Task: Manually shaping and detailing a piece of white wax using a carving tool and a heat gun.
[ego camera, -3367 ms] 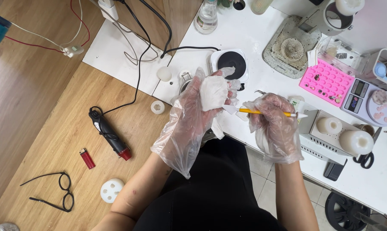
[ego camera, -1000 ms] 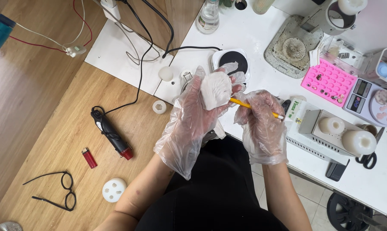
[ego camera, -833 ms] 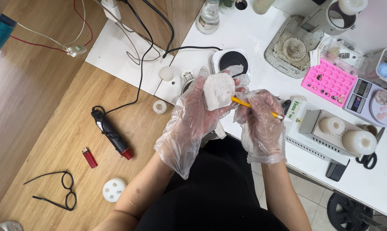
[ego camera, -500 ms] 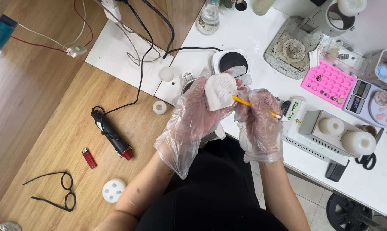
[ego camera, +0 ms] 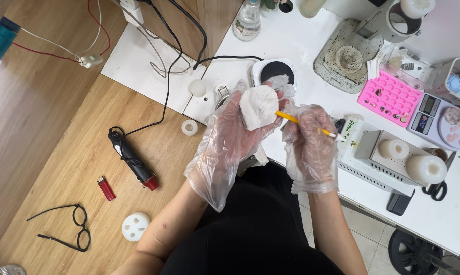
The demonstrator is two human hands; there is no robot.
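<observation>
From the head camera, looking down, we judge the step in hand to be detail work on a white moulded piece (ego camera: pixel 258 106), held up just above the middle of the frame over the white worktop (ego camera: pixel 301 46). Our left hand (ego camera: pixel 229 137), in a loose clear plastic glove, has its fingers (ego camera: pixel 235 99) curled closed around the piece from the left and behind, with its ribbed face turned up toward us. Our right hand (ego camera: pixel 309 145), gloved the same way, has its fingers closed in a pen grip on a thin yellow tool (ego camera: pixel 304 124), whose tip touches the right edge of the piece while its white rear end points toward the right of the frame. We judge that the next move calls for a steady left hold and small, light strokes, so that the tip does not slip or gouge. Just behind the piece sits a small black-topped hot plate (ego camera: pixel 276 71); a pink mould tray (ego camera: pixel 390 97) lies at upper right, and black glasses (ego camera: pixel 69 229) and a red lighter (ego camera: pixel 106 188) at lower left.
</observation>
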